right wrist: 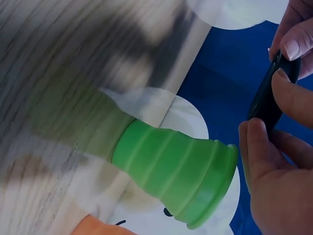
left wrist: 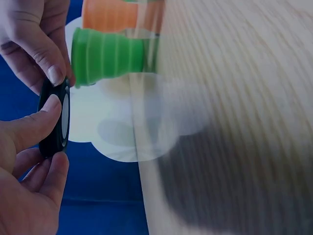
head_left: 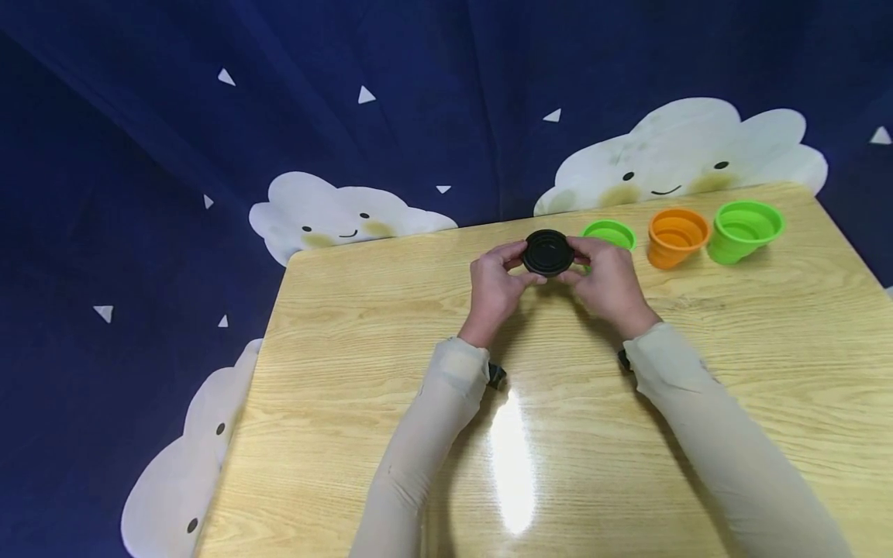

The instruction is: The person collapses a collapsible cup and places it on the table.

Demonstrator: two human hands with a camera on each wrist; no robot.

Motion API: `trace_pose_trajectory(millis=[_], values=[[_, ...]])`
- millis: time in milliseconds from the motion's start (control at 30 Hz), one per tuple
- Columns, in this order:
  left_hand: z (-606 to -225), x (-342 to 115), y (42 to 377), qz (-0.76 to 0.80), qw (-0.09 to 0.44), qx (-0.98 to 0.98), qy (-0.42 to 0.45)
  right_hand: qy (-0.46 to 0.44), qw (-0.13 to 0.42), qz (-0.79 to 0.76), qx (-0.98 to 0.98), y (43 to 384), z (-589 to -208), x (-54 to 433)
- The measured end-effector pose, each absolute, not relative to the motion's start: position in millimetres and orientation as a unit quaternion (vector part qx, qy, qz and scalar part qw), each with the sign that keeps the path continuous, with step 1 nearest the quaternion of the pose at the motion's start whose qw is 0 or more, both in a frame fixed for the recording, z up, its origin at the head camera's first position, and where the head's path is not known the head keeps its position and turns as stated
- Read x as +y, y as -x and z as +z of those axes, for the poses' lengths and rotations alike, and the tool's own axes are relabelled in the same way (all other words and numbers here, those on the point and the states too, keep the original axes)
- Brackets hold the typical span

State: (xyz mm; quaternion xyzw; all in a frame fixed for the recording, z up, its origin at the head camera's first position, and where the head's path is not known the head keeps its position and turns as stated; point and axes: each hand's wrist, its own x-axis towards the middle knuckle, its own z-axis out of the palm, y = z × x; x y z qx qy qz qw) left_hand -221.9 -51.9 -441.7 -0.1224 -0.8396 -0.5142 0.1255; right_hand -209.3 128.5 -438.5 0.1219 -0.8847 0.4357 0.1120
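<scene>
Sleeves (head_left: 422, 434) cross the counter (head_left: 335, 349); left hand (head_left: 492, 287) and right hand (head_left: 608, 283) pinch the disc (head_left: 548, 253), each grip closed on its rim; apparently unfolding it, next wanting an even pull.

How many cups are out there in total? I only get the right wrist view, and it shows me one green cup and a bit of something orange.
Observer: Three. Besides your green cup, the head view shows the orange cup and, to the right of it, a second green cup.
Operator: And what's under the black disc? I see it almost edge-on.
Observer: The left wrist view shows a pale round patch on its underside.
Operator: Is the top pale too?
Observer: No, in the head view the top is black, with rings on it.
</scene>
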Motion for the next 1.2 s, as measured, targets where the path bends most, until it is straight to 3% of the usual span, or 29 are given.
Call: trace_pose_trajectory(millis=[433, 800, 1200], values=[[-454, -53, 226, -0.503, 0.096, -0.854, 0.091, -0.165, 0.112, 0.339, -0.919, 212, -448, 116], [-462, -57, 230, -0.455, 0.085, -0.882, 0.088, -0.164, 0.054, 0.260, -0.950, 215, -452, 108], [-478, -57, 241, -0.352, 0.060, -0.928, 0.100, -0.178, 0.043, 0.224, -0.957, 222, -463, 104]])
